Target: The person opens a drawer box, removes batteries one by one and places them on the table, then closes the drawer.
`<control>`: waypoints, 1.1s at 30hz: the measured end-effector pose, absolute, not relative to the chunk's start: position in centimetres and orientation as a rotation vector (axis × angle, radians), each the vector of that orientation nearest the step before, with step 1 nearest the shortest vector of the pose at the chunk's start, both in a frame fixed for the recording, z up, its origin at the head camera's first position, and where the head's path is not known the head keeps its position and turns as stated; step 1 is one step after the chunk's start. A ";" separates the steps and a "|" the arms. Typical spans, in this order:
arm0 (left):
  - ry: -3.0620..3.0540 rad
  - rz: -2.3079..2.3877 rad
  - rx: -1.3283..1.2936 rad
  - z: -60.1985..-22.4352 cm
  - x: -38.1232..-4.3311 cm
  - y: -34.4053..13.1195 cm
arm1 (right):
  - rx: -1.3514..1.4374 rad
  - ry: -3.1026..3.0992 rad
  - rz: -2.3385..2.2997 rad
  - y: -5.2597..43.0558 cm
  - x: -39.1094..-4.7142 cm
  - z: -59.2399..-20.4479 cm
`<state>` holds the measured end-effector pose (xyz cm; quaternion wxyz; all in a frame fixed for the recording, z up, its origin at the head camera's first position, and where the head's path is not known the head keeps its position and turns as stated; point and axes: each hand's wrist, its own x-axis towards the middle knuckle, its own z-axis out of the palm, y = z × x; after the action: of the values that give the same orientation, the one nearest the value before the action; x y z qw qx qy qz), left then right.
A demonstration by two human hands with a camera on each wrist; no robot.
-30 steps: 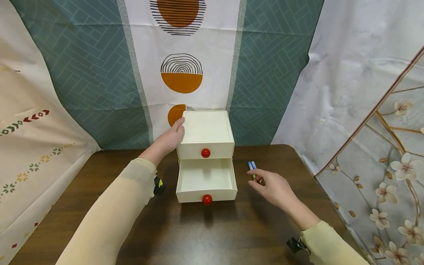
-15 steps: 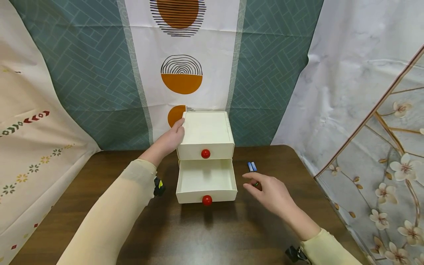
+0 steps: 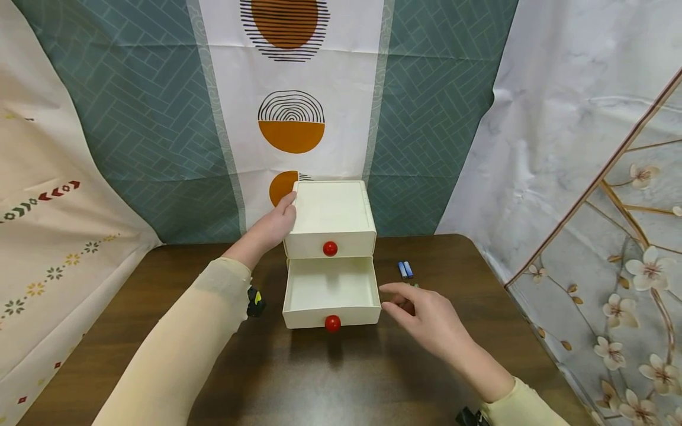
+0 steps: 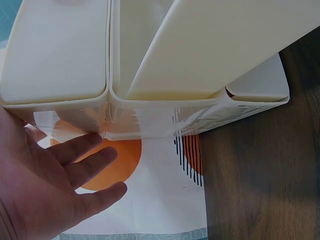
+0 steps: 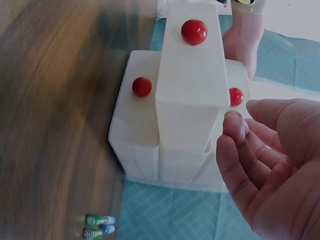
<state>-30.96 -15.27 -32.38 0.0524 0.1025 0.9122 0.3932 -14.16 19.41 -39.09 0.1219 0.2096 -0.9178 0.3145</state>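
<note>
A white chest of drawers (image 3: 333,207) with red knobs stands at the back of the table. Its middle drawer (image 3: 303,318) is pulled out, with a bare floor inside. My left hand (image 3: 272,225) rests at the chest's upper left edge; in the left wrist view its fingers (image 4: 92,165) stretch along the side. Close to the pulled-out drawer's right front corner is my right hand (image 3: 423,316), thumb and fingers loosely bent and apart. Nothing shows between them in the right wrist view. Behind that hand lie two small blue, white and green cylinders (image 5: 100,220) side by side.
The brown table (image 3: 240,367) reaches to a patterned curtain (image 3: 437,118) behind the chest. A cream cloth (image 3: 69,248) hangs at the left and a flowered one (image 3: 597,266) at the right. In the right wrist view the bottom drawer (image 5: 132,112) is closed.
My right hand has moved left from over the cylinders to the drawer's right front corner, uncovering more of them. The left hand and the chest have stayed put.
</note>
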 end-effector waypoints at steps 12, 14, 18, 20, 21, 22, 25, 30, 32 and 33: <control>2.771 1.190 0.323 -32.5 -31.1 -15.4 | 0.727 -2.677 0.973 18.1 -13.5 -39.1; 2.768 1.192 0.320 -32.5 -31.1 -15.4 | 0.760 -2.673 0.974 17.9 -13.4 -39.1; 2.764 1.197 0.311 -32.6 -31.2 -15.3 | 0.823 -2.660 0.989 17.5 -13.3 -39.1; 2.762 1.202 0.313 -32.6 -31.2 -15.4 | 0.849 -2.653 0.994 17.3 -13.2 -39.1; 2.763 1.203 0.316 -32.6 -31.2 -15.4 | 0.859 -2.650 0.995 17.2 -13.2 -39.2; 2.763 1.203 0.319 -32.7 -31.2 -15.5 | 0.870 -2.646 0.997 17.1 -13.2 -39.2; 2.763 1.204 0.328 -32.7 -31.2 -15.5 | 0.902 -2.639 1.002 16.7 -13.2 -39.4; 2.770 1.202 0.329 -32.7 -31.2 -15.5 | 0.951 -2.645 1.003 16.1 -13.2 -39.6; 2.772 1.204 0.330 -32.7 -31.2 -15.5 | 0.963 -2.653 1.004 15.8 -13.2 -39.7; 2.774 1.203 0.327 -32.7 -31.1 -15.4 | 0.971 -2.656 1.004 15.7 -13.3 -39.7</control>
<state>-31.13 -15.44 -32.65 0.0502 0.1072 0.9110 0.3950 -13.28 15.73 -39.71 0.0701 0.3229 -0.8828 0.3339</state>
